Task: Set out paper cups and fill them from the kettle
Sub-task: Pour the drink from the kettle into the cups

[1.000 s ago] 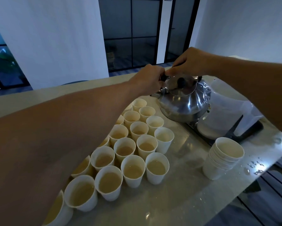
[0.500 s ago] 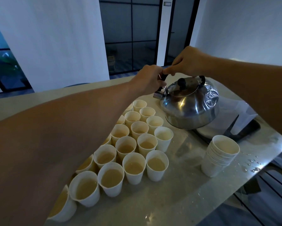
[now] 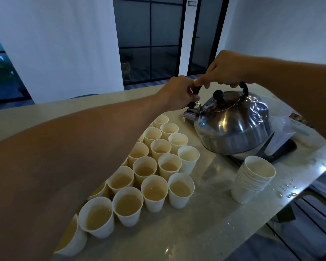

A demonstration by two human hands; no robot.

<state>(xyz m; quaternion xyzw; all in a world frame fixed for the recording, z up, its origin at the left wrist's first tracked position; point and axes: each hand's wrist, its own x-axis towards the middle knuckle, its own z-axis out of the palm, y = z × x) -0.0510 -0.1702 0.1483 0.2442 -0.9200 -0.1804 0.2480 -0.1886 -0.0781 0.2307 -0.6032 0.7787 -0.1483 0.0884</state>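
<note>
Nearest the camera, the left forearm crosses the lower left of the view and hides part of the cup rows behind it. The filled paper cups [image 3: 127, 205] are white, tapered and round-rimmed, set in close diagonal rows on the glossy pale table [image 3: 205, 232]; most hold a tan liquid, and one on the right edge [image 3: 188, 156] looks empty, though its bottom is hard to make out. To the right, apart from the rows, stands a nested stack of cups [image 3: 252, 180], with water droplets beaded on the table beside it. Farther back, the kettle [image 3: 233, 125] is polished steel, dome-shaped, with a black lid knob, held tilted above a dark tray [image 3: 282, 151] cut off behind it. The left hand [image 3: 177, 93] is clenched by the spout end of the black handle; its fingertips are hidden. The right hand [image 3: 226, 69] is curled over the handle's top.
</note>
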